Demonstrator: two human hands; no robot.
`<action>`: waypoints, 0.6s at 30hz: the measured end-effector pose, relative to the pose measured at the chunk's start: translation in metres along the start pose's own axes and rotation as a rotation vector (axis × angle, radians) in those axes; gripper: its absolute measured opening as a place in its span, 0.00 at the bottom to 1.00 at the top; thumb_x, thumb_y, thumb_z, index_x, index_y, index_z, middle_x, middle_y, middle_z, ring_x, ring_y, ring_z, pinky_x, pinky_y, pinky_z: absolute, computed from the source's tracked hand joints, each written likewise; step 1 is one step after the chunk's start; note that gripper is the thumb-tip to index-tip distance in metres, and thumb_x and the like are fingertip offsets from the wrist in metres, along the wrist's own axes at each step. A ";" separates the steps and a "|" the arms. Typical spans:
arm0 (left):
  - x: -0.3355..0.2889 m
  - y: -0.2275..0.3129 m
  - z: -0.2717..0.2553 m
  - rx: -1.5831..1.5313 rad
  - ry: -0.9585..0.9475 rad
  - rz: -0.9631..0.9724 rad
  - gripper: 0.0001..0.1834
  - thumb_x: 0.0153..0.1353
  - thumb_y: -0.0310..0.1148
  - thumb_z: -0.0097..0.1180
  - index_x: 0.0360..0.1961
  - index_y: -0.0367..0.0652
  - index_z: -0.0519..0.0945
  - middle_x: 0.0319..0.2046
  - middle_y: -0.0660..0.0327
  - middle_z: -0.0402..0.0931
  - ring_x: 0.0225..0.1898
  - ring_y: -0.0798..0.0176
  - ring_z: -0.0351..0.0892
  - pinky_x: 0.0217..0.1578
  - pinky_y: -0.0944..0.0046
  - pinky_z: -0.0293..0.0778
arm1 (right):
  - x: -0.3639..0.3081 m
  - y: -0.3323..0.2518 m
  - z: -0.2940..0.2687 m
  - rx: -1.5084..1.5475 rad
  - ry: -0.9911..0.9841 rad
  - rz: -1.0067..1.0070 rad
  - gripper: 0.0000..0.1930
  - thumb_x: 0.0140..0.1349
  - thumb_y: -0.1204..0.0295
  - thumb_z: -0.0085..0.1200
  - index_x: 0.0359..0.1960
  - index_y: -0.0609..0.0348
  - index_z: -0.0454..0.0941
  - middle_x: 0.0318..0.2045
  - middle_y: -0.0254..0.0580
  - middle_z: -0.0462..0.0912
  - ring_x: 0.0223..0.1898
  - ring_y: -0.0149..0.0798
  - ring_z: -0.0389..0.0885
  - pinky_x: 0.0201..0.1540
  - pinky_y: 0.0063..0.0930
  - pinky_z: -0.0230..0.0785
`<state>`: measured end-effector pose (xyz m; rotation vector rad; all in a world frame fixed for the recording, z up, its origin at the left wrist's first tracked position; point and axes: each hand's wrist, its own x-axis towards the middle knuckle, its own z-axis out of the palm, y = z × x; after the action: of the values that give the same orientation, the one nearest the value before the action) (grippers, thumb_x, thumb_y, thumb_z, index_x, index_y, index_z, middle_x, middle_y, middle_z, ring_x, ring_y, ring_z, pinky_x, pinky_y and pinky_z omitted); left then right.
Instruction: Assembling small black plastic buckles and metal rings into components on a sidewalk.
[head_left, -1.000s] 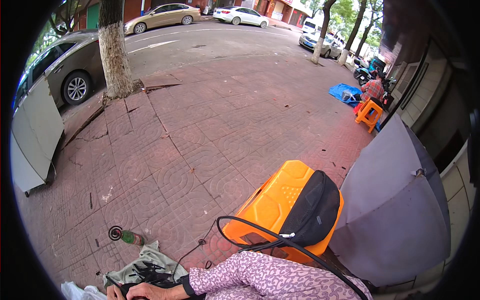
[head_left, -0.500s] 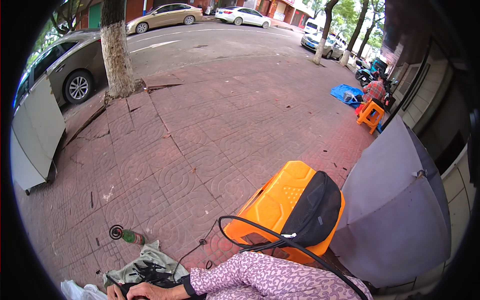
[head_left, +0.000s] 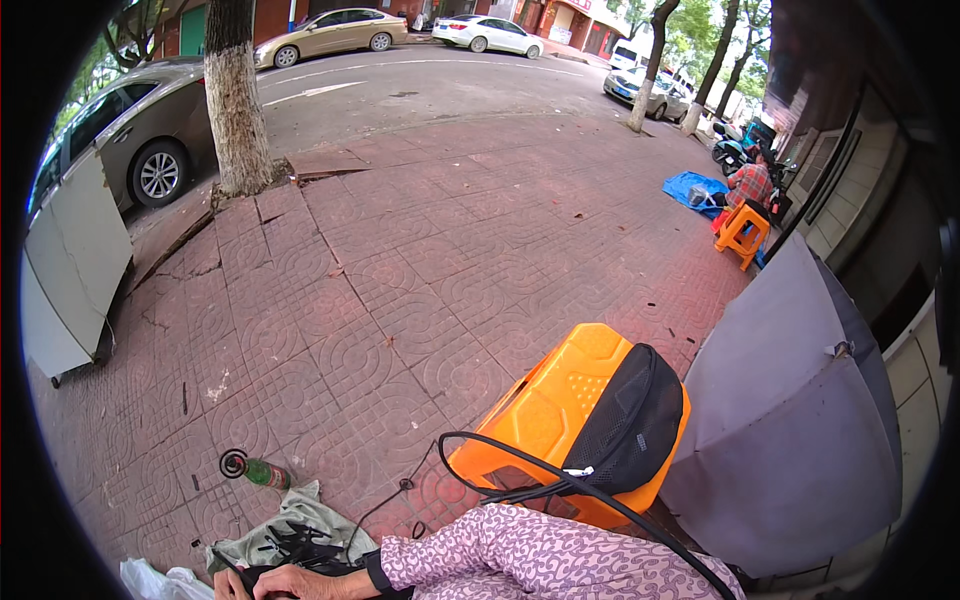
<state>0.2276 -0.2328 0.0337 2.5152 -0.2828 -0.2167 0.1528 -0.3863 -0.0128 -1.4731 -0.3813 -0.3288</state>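
At the bottom edge, left of centre, my right hand (head_left: 300, 581) comes out of a dark cuff, its fingers bent downward and cut off by the frame. Close beside it my left hand (head_left: 229, 584) shows only in part, also with curled fingers. Something dark lies between them; what they grip is too cropped to make out. Just beyond the hands a grey-green cloth (head_left: 268, 533) lies bunched, with several thin black pieces (head_left: 305, 543) on it. A green bottle or can (head_left: 265, 473) with a black coil (head_left: 232, 463) at its end lies past the cloth.
A white plastic bag (head_left: 165, 582) sits at the lower left. To the right stand an orange stool (head_left: 540, 400) with a black mesh bag (head_left: 625, 425) on it and a large grey umbrella (head_left: 790, 420). A pale panel (head_left: 75, 270) stands left. Further off, a person (head_left: 750, 183) sits near another stool.
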 end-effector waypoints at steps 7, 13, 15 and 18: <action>0.003 -0.019 0.003 -0.037 -0.031 0.024 0.23 0.69 0.43 0.45 0.46 0.31 0.79 0.42 0.43 0.80 0.44 0.45 0.77 0.47 0.54 0.70 | 0.000 0.000 0.003 0.009 0.016 -0.012 0.13 0.53 0.76 0.50 0.40 0.61 0.81 0.38 0.49 0.84 0.41 0.49 0.82 0.45 0.38 0.73; 0.005 -0.022 0.004 -0.046 -0.033 0.032 0.23 0.69 0.44 0.45 0.44 0.31 0.79 0.41 0.43 0.79 0.42 0.46 0.77 0.45 0.54 0.70 | 0.001 -0.004 0.002 0.037 0.013 0.010 0.13 0.54 0.75 0.50 0.40 0.61 0.81 0.37 0.49 0.84 0.40 0.48 0.82 0.43 0.38 0.73; 0.005 -0.022 0.005 -0.048 -0.028 0.032 0.23 0.69 0.44 0.45 0.44 0.31 0.79 0.40 0.43 0.79 0.41 0.46 0.77 0.45 0.54 0.70 | 0.001 -0.002 0.002 0.041 0.013 0.008 0.13 0.54 0.75 0.50 0.40 0.61 0.81 0.37 0.49 0.84 0.40 0.48 0.82 0.43 0.38 0.73; 0.005 -0.023 0.005 -0.053 -0.018 0.031 0.23 0.69 0.44 0.45 0.44 0.31 0.79 0.39 0.43 0.79 0.40 0.46 0.76 0.44 0.54 0.70 | 0.001 0.001 0.004 0.048 0.017 0.007 0.13 0.54 0.76 0.49 0.40 0.61 0.81 0.36 0.49 0.84 0.39 0.48 0.82 0.42 0.38 0.73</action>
<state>0.2348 -0.2183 0.0154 2.4559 -0.3187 -0.2321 0.1539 -0.3824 -0.0133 -1.4232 -0.3685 -0.3243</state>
